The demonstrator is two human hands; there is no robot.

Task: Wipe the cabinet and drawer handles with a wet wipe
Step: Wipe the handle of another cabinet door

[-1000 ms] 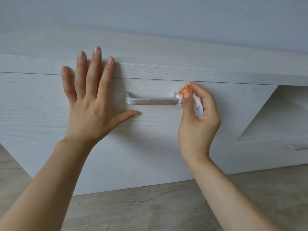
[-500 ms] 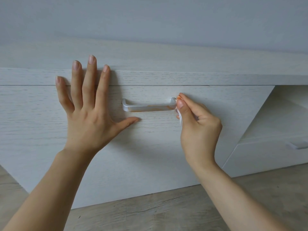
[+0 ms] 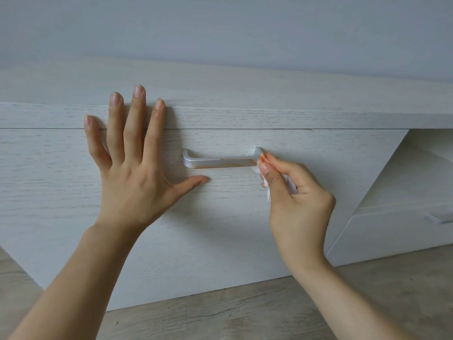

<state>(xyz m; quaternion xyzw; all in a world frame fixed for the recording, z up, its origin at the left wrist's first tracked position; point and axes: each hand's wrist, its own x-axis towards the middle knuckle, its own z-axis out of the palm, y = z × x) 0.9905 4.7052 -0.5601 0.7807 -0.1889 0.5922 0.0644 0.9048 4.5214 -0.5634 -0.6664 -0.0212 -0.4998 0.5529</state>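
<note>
Two bare forearms reach up from the near edge over a grey wooden floor [image 3: 245, 312] toward a pale wood-grain drawer front [image 3: 73, 204]. On the left, the left hand [image 3: 133, 182] lies flat against the drawer front with its fingers straight and spread, holding nothing; its fingertips cross the seam onto the edge of the desk [image 3: 294, 117] top above, and its thumb points right, just below the handle. On the right, the right hand [image 3: 297, 204] pinches a bunched white wipe [image 3: 268, 195] between thumb and curled fingers, and the orange-stained tip of the wipe touches the right end of the silver handle [image 3: 220, 161]. Orange smears run along the handle's lower edge. Farther right, a second drawer [image 3: 392, 231] sits recessed, with its own handle partly visible. A plain grey wall [image 3: 220, 28] lies beyond the desk.
</note>
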